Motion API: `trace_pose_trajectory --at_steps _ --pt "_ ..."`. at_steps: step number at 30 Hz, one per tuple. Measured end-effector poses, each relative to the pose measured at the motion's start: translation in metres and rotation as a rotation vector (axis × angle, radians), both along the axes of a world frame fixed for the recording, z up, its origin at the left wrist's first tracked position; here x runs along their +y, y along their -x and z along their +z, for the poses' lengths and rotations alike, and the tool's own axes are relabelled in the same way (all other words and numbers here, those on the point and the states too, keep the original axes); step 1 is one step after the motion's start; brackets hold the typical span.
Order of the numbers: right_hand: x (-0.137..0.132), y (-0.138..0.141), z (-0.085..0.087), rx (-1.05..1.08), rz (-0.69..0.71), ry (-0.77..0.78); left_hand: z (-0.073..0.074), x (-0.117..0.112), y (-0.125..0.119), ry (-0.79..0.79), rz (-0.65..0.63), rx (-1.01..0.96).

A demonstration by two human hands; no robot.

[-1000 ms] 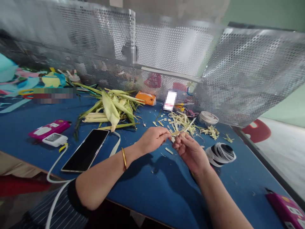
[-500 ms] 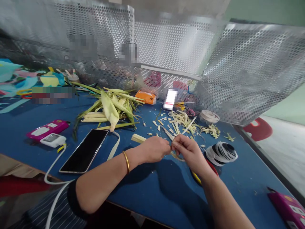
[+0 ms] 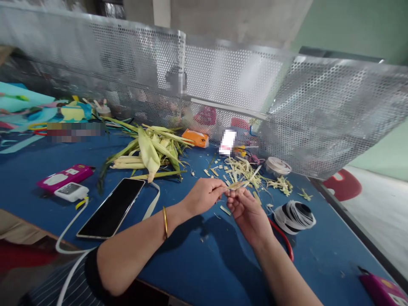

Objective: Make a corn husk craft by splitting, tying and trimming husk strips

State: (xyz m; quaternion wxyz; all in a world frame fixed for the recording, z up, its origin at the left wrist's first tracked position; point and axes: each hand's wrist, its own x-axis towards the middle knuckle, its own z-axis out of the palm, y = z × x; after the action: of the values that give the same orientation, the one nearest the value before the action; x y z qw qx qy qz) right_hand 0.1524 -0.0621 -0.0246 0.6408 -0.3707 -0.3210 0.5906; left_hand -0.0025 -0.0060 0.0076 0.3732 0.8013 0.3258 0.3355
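My left hand, with a gold bangle at the wrist, pinches its fingertips close to those of my right hand. My right hand has its palm partly turned up and its fingers curled. Between them is a thin, dry-looking corn husk strip, partly hidden by the fingers. Both hands are just above the blue table. Beyond them lie pale husk scraps. A pile of green corn husks spreads to the left. Near my right wrist are a spool of black and white thread and a red curved handle.
A large phone and a purple boxy device with a white cable lie left. An orange packet, a lit phone and a tape roll stand by the perforated metal screen. Another purple device sits front right.
My right hand has rolled, turning its palm upward, and the husk strip now shows above the fingertips. Both hands remain together. The view has tilted slightly upward.
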Motion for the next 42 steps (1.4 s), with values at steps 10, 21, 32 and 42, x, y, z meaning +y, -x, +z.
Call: trace_pose_trajectory --at_steps 10,21,32,42 --pt "-0.013 0.013 0.0 -0.762 -0.236 -0.319 -0.011 0.004 -0.006 -0.159 0.124 0.258" --pt "-0.001 -0.021 0.011 -1.063 -0.149 -0.353 -0.013 0.001 -0.001 -0.407 -0.412 0.53" --pt "0.001 -0.007 -0.004 -0.696 0.013 -0.07 0.004 0.008 0.006 -0.037 0.062 0.113" --pt "-0.006 0.008 -0.007 -0.836 -0.112 -0.37 -0.013 0.012 0.001 0.114 0.031 0.237"
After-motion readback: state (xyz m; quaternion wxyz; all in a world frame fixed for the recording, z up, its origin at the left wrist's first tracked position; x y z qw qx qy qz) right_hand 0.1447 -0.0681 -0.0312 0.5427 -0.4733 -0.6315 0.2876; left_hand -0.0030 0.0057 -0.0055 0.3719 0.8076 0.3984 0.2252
